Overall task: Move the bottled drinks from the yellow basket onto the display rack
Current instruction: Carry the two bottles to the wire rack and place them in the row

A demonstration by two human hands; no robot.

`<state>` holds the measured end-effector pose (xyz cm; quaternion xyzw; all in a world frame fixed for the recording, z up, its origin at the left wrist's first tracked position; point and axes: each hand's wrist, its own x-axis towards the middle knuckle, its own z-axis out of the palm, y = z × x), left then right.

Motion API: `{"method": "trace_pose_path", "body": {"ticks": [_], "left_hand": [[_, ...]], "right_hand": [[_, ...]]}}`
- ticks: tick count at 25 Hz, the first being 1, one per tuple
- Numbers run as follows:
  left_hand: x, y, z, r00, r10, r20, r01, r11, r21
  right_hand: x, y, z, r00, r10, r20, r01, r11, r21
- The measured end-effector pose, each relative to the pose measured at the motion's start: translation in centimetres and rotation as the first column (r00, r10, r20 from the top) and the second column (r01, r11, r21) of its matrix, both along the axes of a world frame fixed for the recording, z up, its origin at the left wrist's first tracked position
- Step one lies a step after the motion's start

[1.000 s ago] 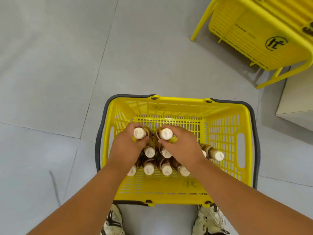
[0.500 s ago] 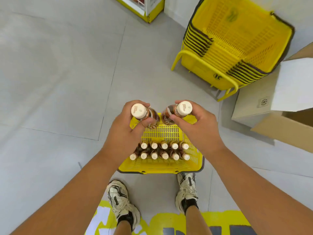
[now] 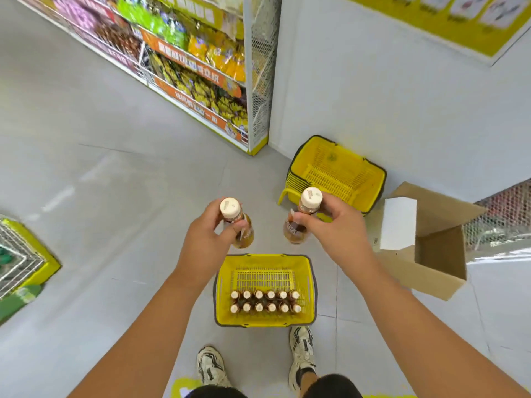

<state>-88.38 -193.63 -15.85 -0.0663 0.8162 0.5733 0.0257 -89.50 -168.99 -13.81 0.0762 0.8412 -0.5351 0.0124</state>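
above the yellow basket [image 3: 311, 285], left hand [image 3: 205, 242] grips one bottle [image 3: 240, 225], right hand [image 3: 337, 231] grips another bottle [image 3: 301, 222]. twelve bottles [image 3: 265, 301] remain inside in two rows. none seen placed on the display rack [image 3: 201, 61]; task judged early.

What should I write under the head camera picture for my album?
Each hand, left and right, holds a bottled drink above the yellow basket.

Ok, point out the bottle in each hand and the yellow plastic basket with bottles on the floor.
White-capped amber bottle in left hand [image 3: 230, 207]: head view, on its cap.
White-capped amber bottle in right hand [image 3: 311, 196]: head view, on its cap.
Yellow plastic basket [image 3: 265, 257]: head view, on its far rim.
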Motion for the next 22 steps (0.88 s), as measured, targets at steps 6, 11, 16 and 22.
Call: {"method": "trace_pose_path", "body": {"ticks": [6, 11, 16, 22], "left_hand": [[0.5, -3.2, 12.3, 0.991, 0.025, -0.133, -0.021, 0.999, 0.027], [0.8, -7.9, 21.0, 0.969, 0.035, -0.244, -0.021, 0.998, 0.058], [1.3, -13.0, 27.0, 0.953, 0.052, -0.298, -0.042, 0.998, 0.041], [2.1, -17.0, 32.6, 0.934, 0.095, -0.345, -0.105, 0.994, -0.008]], "right_hand": [[0.5, -2.5, 13.0, 0.989, 0.108, -0.098, -0.108, 0.994, 0.002], [0.3, -6.6, 21.0, 0.966, 0.126, -0.227, -0.142, 0.988, -0.055], [0.0, -10.9, 27.0, 0.948, 0.158, -0.278, -0.185, 0.980, -0.075], [-1.3, -14.3, 32.6, 0.914, 0.270, -0.304, -0.300, 0.952, -0.057]]}}
